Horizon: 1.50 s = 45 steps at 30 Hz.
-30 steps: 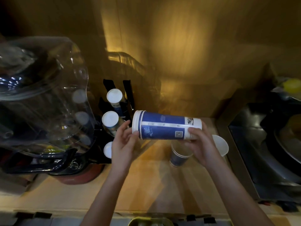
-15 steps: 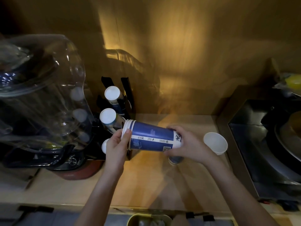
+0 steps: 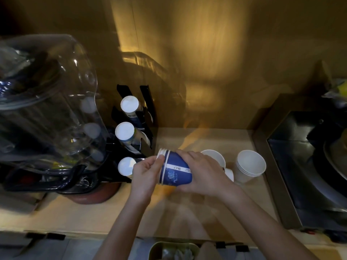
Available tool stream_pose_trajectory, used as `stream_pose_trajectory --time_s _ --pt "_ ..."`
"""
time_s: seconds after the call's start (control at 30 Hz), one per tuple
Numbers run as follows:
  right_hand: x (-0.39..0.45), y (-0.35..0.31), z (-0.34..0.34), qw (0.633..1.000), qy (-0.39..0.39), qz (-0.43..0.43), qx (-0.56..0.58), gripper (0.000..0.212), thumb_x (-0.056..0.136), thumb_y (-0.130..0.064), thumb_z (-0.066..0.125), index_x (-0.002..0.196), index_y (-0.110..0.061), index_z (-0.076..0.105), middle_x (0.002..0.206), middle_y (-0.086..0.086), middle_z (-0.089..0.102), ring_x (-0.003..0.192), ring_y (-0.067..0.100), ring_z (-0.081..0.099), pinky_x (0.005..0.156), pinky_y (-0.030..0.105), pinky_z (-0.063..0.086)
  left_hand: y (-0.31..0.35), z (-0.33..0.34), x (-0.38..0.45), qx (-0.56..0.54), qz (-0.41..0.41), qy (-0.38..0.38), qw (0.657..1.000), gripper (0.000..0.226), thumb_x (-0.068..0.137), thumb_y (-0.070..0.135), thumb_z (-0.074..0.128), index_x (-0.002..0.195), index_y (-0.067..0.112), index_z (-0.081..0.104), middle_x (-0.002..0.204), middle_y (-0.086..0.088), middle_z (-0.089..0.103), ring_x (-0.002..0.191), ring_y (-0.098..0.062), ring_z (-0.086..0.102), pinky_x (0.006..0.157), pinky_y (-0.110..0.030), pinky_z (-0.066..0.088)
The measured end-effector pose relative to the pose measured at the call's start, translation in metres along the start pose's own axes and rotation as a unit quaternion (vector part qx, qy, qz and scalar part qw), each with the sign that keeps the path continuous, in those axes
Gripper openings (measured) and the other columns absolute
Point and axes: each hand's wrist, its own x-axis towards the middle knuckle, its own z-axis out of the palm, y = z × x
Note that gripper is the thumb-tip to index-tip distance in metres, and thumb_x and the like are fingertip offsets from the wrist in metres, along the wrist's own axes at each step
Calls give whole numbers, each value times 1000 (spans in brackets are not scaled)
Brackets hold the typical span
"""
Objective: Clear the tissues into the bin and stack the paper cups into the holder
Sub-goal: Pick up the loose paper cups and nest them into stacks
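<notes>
A stack of blue paper cups lies sideways between my hands, rims pointing left. My right hand wraps the stack's body from the right. My left hand pinches the white rims at its left end. Just left of it stands the black cup holder, its three slots showing the white ends of cup rows, at top, middle and bottom. White cups stand on the counter to the right: one behind my right hand and a short nested stack.
A large clear water bottle on a dark base fills the left. A dark metal sink bounds the counter on the right. A bin with pale crumpled tissue inside sits below the counter's front edge. A wooden wall stands behind.
The blue stack has come down and now looks much shorter. My left hand moved from its open mouth to pinching the rims. White cups are now exposed at the right.
</notes>
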Motion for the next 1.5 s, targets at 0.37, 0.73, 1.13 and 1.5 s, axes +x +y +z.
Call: stream_pose_trajectory --time_s 0.37,0.73,1.13,1.5 --pt "-16 30 -21 968 111 -71 -215 83 54 -43 78 127 -23 43 114 0 62 103 20 56 88 35 43 -2 1 16 -138 -121 79 980 19 89 13 53 76 9 66 61 -2 69 54 -13 65 60 -28 49" --pt "-28 66 -61 801 409 153 409 90 58 -18 82 132 -25 32 115 -25 46 96 -27 47 74 -4 40 -2 -31 17 -446 -330 73 829 25 92 25 46 93 5 60 60 -15 73 73 -24 67 52 -39 57" --pt "-21 80 29 845 249 248 402 91 57 -6 85 130 -16 32 123 -3 46 116 12 43 95 29 41 -9 -20 10 -394 -294 69 868 21 93 23 44 91 9 60 63 -8 75 56 -18 71 44 -37 57" --pt "-27 72 -1 932 96 217 272 129 50 -27 89 145 -29 3 146 -7 17 139 11 9 104 24 16 1 -14 -3 -144 -36 19 989 29 93 18 42 106 5 65 95 -7 72 95 -23 63 97 -54 42"
